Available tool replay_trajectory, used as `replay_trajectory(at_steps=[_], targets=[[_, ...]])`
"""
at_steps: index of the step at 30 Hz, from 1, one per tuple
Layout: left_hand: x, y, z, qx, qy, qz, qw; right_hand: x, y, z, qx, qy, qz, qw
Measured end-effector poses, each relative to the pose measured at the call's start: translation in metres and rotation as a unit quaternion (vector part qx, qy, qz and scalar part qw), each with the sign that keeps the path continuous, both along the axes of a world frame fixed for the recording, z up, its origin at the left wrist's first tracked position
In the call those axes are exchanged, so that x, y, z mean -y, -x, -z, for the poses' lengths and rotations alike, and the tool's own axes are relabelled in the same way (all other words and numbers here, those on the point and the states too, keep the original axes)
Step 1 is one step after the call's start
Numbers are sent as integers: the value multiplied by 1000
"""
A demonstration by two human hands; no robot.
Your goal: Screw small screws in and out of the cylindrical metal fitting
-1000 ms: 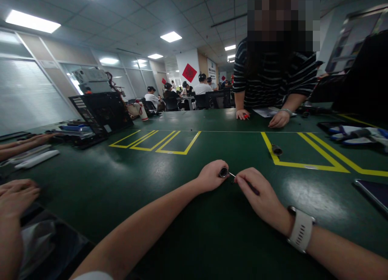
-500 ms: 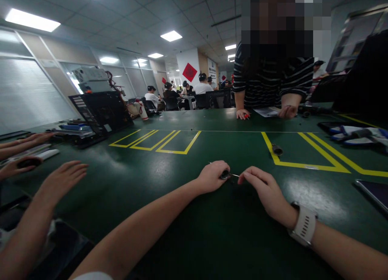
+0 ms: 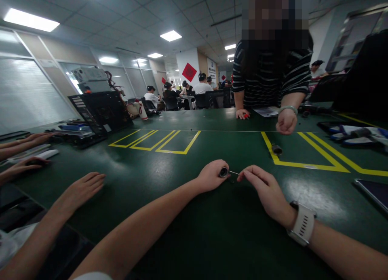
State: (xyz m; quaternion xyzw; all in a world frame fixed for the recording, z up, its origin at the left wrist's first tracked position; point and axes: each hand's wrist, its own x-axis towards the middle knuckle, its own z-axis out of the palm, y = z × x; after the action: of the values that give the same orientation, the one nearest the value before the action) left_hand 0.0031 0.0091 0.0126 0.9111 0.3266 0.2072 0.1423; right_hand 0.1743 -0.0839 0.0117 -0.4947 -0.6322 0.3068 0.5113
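My left hand (image 3: 212,175) is closed around a short dark metal cylinder (image 3: 223,172) with a round open end. In the fingertips of my right hand (image 3: 260,183) is a thin metal rod (image 3: 233,173), its other end reaching the cylinder's side. Whether the rod sits inside it or only touches it, I cannot tell. Just below the rod, a tiny dark piece (image 3: 232,182) lies on the green tabletop (image 3: 212,231). A similar metal cylinder (image 3: 277,150) rests on its side near a yellow tape line, beyond my right hand.
Yellow tape frames (image 3: 312,167) mark the table. A phone-like flat device (image 3: 372,197) and a pile of tools (image 3: 357,134) are at the right. Across the table leans a person in a striped top (image 3: 269,86). At the left are a neighbour's hand (image 3: 81,191) and a black computer case (image 3: 103,110).
My hands stay almost in place, with the cylinder and rod turned slightly. The neighbour's hand at the left slid right and down onto the table. The person opposite lowered one hand toward the table.
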Motion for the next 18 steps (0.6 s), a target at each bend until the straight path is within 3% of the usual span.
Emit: replay_trajectory(at_steps=[5,8,11,14,18], targets=[[2,0,1,-33,-37,6,999,13,13,-7,213,-133,10,968],[3,0,1,-53,-55,10,997,15,16,-10,261,-156,13,953],[5,1,0,-59,-60,18,996,9,10,-9,200,-105,10,974],[5,1,-2,-61,-51,27,996,-1,1,-6,63,-10,-11,998],[5,1,-3,-61,-39,28,997,-9,-4,1,-104,59,-15,993]])
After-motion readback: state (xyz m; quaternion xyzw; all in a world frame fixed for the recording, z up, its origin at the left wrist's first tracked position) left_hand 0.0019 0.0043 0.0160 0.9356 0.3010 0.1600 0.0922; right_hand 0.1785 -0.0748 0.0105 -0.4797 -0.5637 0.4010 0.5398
